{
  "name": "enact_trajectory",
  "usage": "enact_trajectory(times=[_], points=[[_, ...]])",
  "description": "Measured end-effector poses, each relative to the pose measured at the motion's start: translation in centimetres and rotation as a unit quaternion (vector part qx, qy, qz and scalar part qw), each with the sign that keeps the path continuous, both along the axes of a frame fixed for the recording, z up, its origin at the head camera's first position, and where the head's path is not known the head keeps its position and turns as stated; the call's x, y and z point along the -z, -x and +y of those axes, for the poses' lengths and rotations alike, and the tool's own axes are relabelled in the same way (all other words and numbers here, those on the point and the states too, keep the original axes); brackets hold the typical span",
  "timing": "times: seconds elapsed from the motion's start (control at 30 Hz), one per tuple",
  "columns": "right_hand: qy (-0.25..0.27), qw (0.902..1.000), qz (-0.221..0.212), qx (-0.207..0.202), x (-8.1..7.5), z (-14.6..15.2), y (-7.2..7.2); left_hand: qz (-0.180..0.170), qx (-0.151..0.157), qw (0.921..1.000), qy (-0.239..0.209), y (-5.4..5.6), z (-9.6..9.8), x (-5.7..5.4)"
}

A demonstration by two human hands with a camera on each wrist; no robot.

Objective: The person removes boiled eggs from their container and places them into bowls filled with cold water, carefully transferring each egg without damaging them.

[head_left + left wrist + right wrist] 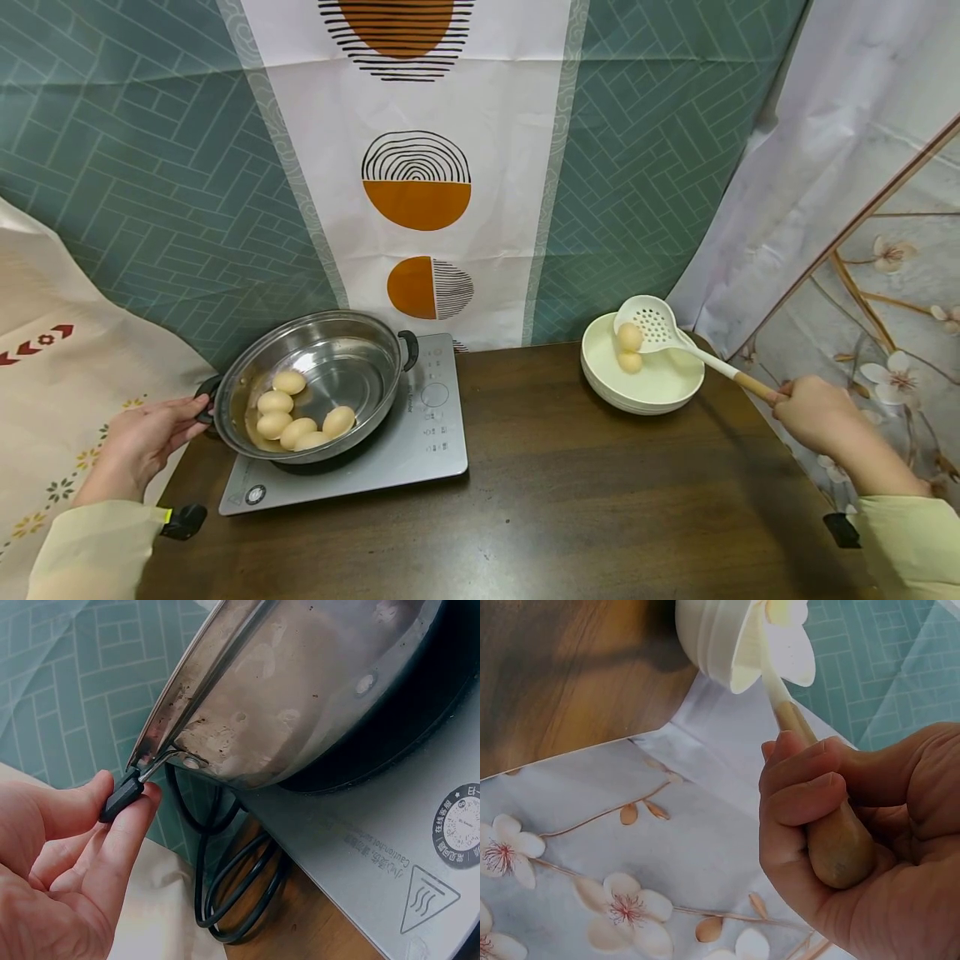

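Note:
My left hand (146, 437) pinches the black side handle (124, 796) of a wide steel pot (337, 337) between thumb and fingers. Inside the pot, several pale brown eggs (275, 402) cluster toward the left and front. On the right, my right hand (817, 417) grips the wooden handle (840, 847) of a white slotted skimmer (654, 321). Its perforated head is tipped over a cream bowl (652, 400). One egg (629, 337) is at the skimmer's edge, and another egg (630, 362) shows just below it, within the bowl's outline.
The pot sits on a flat silver induction cooktop (442, 450) on a brown wooden table (540, 500). A coiled black cord (206, 892) lies beside the cooktop. Patterned cloth (637, 167) hangs behind, and a floral panel (622, 900) borders the right side.

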State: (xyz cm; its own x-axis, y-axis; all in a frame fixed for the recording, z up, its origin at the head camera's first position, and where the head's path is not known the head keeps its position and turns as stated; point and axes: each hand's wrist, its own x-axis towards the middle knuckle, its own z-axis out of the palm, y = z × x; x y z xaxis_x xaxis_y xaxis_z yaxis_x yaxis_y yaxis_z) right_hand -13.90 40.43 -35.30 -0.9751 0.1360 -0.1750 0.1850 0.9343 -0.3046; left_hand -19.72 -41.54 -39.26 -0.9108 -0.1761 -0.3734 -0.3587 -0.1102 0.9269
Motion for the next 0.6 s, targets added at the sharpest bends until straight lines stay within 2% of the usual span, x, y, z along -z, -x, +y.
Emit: enact_trajectory(times=[0.23, 0.6], points=[[-0.021, 0.9997, 0.013, -0.002, -0.4, -0.6, -0.2, -0.002, 0.000, 1.0000, -0.001, -0.1, 0.0, 0.0], [-0.017, 0.9998, 0.005, 0.003, -0.7, -1.0, -0.1, -0.001, -0.003, 1.0000, 0.004, 0.1, -0.2, 0.2]])
